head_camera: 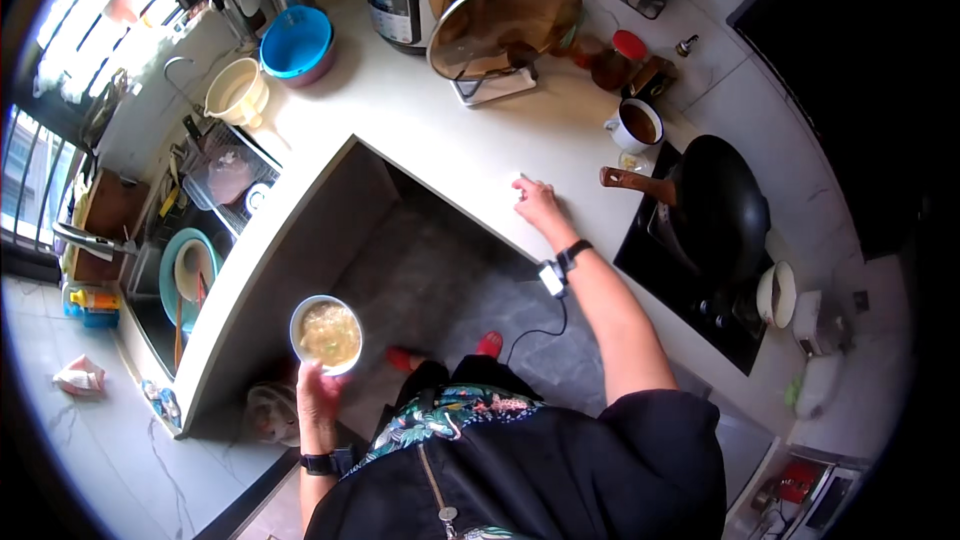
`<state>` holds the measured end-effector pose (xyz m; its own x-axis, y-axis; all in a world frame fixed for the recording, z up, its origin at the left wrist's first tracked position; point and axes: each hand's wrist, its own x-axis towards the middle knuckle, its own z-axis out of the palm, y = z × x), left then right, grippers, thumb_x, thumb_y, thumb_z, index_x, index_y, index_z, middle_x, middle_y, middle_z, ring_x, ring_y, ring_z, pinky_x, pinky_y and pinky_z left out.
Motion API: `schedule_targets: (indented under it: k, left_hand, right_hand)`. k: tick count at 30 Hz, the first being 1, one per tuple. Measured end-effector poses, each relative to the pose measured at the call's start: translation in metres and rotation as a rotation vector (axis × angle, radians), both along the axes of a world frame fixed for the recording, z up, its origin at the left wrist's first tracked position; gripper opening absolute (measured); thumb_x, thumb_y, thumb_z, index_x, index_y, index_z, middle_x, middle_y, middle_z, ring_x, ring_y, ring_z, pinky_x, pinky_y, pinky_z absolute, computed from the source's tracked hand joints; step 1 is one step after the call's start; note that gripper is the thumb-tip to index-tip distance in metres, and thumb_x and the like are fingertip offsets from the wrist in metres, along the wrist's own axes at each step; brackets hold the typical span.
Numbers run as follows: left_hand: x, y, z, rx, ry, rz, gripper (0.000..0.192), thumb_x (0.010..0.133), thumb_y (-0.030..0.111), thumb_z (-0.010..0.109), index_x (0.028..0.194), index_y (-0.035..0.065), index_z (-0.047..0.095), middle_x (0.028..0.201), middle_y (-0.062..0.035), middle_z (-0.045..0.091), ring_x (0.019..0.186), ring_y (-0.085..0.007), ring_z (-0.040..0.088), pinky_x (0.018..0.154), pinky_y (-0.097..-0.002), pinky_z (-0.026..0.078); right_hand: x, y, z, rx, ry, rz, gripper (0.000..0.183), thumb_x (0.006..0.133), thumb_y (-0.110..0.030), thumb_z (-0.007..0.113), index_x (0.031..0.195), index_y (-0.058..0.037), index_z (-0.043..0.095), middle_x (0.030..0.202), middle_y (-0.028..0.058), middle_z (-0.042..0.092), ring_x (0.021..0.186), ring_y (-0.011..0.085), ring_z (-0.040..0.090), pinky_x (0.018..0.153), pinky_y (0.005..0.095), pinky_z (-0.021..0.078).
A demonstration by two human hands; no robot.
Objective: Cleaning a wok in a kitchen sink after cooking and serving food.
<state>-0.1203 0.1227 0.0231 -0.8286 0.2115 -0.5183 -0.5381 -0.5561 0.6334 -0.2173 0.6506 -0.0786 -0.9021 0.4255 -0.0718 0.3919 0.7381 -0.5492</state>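
My left hand (321,392) grips a white bowl (295,322) by its near side, above the grey floor. Pale, cloudy food with a small green bit (330,334) fills the bowl. Over the white countertop (450,142), my right hand (538,204) reaches out with curled fingers. Something small and pale shows by its fingertips, too unclear to name or to tell whether it is held. To the right of that hand is the brown handle (637,181) of a black wok (724,210) on the black cooktop (634,240).
An enamel mug (624,136) of brown liquid stands behind the wok handle. Farther back are a glass lid (495,22) on a stand and an electric pressure cooker (394,7). A blue basin (296,41) and cream strainer (238,94) sit left, near the sink (142,270).
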Motion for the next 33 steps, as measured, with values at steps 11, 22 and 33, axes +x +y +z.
schedule_targets:
  k: [11, 22, 33]
  left_hand:
    - [-0.015, -0.080, 0.002, -0.041, -0.011, 0.060, 0.058, 0.084, 0.028, 0.061, 0.132, -0.0005, 0.046, 0.117, -0.0160, 0.064, 0.090, -0.0300, 0.068, 0.062, -0.0330, 0.058]
    - [-0.017, -0.132, -0.011, 0.016, 0.002, 0.179, 0.059, 0.082, 0.026, 0.061, 0.131, -0.0017, 0.046, 0.111, -0.0183, 0.065, 0.086, -0.0313, 0.069, 0.061, -0.0333, 0.059]
    - [-0.023, -0.154, -0.016, 0.064, -0.024, 0.278, 0.056, 0.080, 0.021, 0.064, 0.129, -0.0010, 0.047, 0.112, -0.0144, 0.064, 0.093, -0.0253, 0.067, 0.065, -0.0358, 0.060]
  right_hand:
    - [-0.033, -0.003, 0.000, -1.680, 0.259, -0.832, 0.024, 0.095, -0.027, 0.057, 0.089, -0.0039, 0.063, 0.068, 0.0014, 0.061, 0.054, 0.0096, 0.056, 0.042, 0.0184, 0.0405]
    - [-0.054, -0.016, -0.003, -0.840, -0.015, -0.586, 0.023, 0.093, -0.030, 0.058, 0.082, -0.0099, 0.060, 0.059, -0.0028, 0.048, 0.037, 0.0062, 0.033, 0.034, 0.0214, 0.0264]
    - [-0.012, -0.041, -0.016, 0.114, 0.149, -0.313, 0.023, 0.083, -0.021, 0.069, 0.098, -0.0060, 0.060, 0.083, 0.0141, 0.065, 0.077, 0.0308, 0.062, 0.066, 0.0410, 0.0489]
